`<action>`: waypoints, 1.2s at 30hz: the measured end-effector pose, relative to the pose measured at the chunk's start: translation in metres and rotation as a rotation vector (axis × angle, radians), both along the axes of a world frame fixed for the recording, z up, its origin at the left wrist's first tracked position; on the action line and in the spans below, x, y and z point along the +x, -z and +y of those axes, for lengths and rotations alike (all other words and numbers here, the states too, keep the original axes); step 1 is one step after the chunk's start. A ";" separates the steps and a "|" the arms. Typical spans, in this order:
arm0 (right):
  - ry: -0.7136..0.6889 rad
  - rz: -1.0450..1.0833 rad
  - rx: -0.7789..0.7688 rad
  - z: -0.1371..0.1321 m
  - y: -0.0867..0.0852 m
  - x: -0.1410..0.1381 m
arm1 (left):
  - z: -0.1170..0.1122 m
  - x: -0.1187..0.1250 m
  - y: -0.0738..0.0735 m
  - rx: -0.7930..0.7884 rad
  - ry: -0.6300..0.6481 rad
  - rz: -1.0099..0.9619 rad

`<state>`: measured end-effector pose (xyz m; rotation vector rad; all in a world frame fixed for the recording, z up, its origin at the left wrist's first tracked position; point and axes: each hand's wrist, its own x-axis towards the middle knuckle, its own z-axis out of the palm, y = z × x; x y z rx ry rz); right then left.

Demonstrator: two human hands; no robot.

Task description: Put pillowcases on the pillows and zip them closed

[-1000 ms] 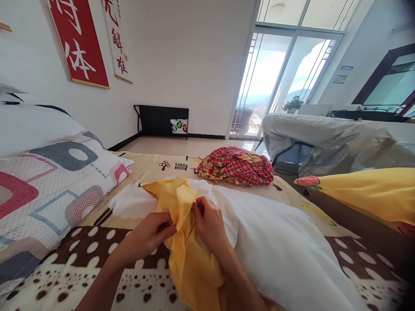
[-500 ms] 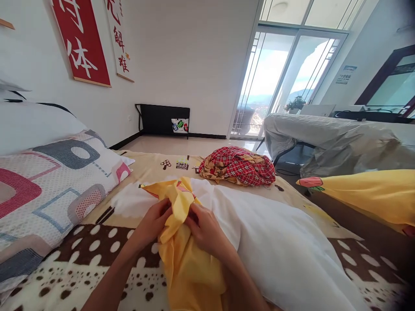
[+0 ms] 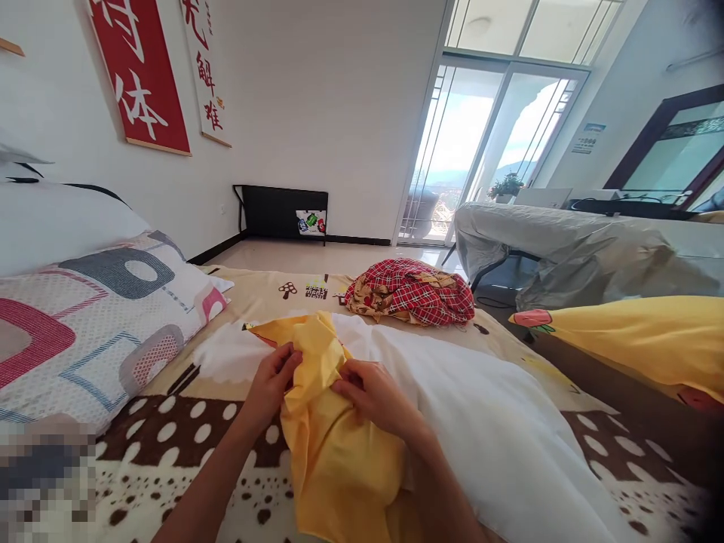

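Observation:
A yellow pillowcase (image 3: 333,445) lies bunched over the near end of a white pillow (image 3: 498,430) on the bed. My left hand (image 3: 274,381) pinches the left edge of the yellow cloth, fingers closed on it. My right hand (image 3: 370,392) grips the same cloth just to the right, resting on the pillow, fingers curled into the fabric. The cloth's far corner spreads flat toward the middle of the bed.
A red plaid cloth (image 3: 412,290) lies crumpled farther up the bed. A patterned pillow (image 3: 96,317) lies at the left. A second yellow pillow (image 3: 633,339) is at the right, a covered table (image 3: 571,245) behind it. The bedspread (image 3: 170,430) is brown with white dots.
Both hands have shifted along the yellow cloth and gathered it closer. My left hand moved up toward its top edge; the raised fold has flattened down.

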<state>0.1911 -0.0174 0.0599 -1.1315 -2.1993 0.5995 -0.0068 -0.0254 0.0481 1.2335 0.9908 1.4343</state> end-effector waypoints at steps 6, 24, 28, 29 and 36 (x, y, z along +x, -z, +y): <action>0.037 -0.040 -0.101 -0.002 -0.015 0.012 | 0.005 -0.022 0.002 -0.033 0.052 -0.422; -0.340 0.034 0.145 0.033 -0.056 -0.027 | 0.001 0.004 0.020 0.005 0.332 -0.333; -0.351 0.151 0.087 0.040 -0.052 -0.025 | 0.002 -0.002 0.018 -0.035 0.299 -0.357; -0.351 0.161 0.069 0.041 -0.052 -0.025 | 0.001 -0.004 0.017 -0.054 0.288 -0.360; -0.317 0.099 0.045 0.046 -0.052 -0.022 | -0.002 -0.024 -0.001 -0.017 0.254 -0.270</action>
